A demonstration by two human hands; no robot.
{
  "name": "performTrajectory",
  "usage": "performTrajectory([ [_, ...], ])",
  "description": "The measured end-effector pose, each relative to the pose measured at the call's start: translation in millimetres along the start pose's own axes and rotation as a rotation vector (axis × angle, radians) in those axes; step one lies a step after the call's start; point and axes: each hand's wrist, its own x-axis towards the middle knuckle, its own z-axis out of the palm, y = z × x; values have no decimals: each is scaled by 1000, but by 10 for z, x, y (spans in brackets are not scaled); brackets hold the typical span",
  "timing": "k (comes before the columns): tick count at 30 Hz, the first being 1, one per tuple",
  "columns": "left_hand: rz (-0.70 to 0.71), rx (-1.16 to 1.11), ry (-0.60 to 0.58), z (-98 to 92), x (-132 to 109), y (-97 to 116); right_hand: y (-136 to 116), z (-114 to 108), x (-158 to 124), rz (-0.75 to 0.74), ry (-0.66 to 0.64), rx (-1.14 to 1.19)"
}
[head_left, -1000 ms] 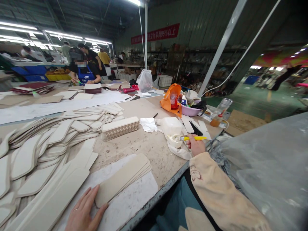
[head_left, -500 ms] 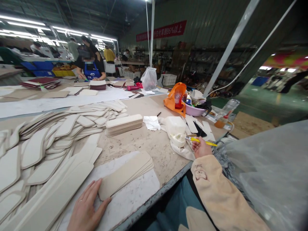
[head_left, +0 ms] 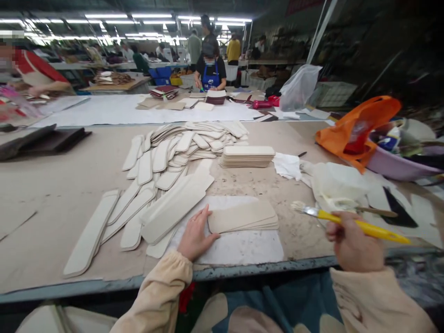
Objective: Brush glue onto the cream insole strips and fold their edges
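Note:
My right hand (head_left: pixel 357 243) grips a paintbrush (head_left: pixel 362 227) by its yellow handle, bristles pointing left above the table. Beside it stands a whitish, glue-smeared container (head_left: pixel 340 185) with a wooden stick across its rim. My left hand (head_left: pixel 197 235) lies with fingers stretched and thumb apart. It touches the left end of a fanned stack of beige rounded strips (head_left: pixel 244 217). Under that stack is a white sheet (head_left: pixel 243 247). Left of my left hand, long cream-coloured pieces (head_left: pixel 176 210) overlap in a loose heap.
A neat stack of strips (head_left: pixel 248 157) stands behind the sheet, near a crumpled white cloth (head_left: pixel 287 165). An orange bag (head_left: pixel 360 129) and a lilac basin (head_left: pixel 398 164) sit at the right. Dark folded material (head_left: pixel 45 141) lies far left. Across the table works a person in a blue apron (head_left: pixel 211 76).
My right hand has lifted the brush from the container and brought it left over the table. My left hand stays by the fanned strips. The view has swung left.

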Motion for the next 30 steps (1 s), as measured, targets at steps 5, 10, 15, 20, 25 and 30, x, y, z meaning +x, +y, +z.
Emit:
performTrajectory([
  [5, -24, -51, 3, 1, -5, -26, -49, 1074, -618, 52, -408, -20],
  [10, -53, -93, 8, 1, -15, -51, 49, 1603, -849, 108, -585, 16],
  [15, -53, -117, 22, 16, -14, -63, 107, 1814, -900, 113, -633, 16],
  [20, -63, -107, 13, 16, -6, -59, 184, 1862, -881, 84, -638, -47],
  [25, -50, -96, 8, 20, 4, -62, 265, 1797, -806, 71, -597, -94],
  [30, -48, -79, 3, 24, 17, -57, 283, 1605, -643, 84, -491, -123],
])
